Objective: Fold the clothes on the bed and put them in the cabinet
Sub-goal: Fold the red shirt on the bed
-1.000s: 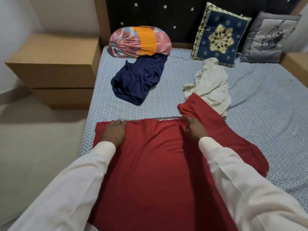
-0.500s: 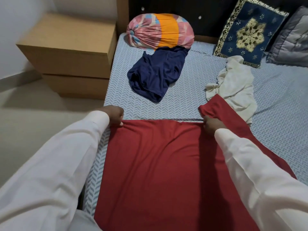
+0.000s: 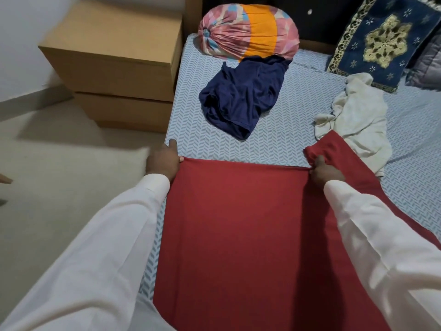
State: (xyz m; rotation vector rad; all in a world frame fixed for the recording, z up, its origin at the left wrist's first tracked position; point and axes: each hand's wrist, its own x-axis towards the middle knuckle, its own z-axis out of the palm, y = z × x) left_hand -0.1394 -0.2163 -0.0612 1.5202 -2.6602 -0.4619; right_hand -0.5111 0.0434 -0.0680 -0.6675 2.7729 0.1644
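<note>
The bed wears a blue herringbone sheet, and the far end is crowded. A pink-and-orange bolster lies against the dark headboard, and a navy garment spills down from it in a crumpled heap, its top edge touching the bolster. To the right, a blue cushion with gold embroidery leans on the headboard, with a grey cushion just beside it at the frame's edge. A cream garment lies bunched below the blue cushion. A brown nightstand stands on the floor hard against the bed's left side.

The red cloth lies flat across the near part of the bed, its far edge straight. A red flap at its right rises over the lower end of the cream garment. A strip of bare sheet lies between the red cloth and the navy garment.

Both arms, in white sleeves, reach forward. The left hand pinches the cloth's far left corner at the bed's edge, thumb on top. The right hand has its fingers curled into the fabric at the far right, where the flap begins.
</note>
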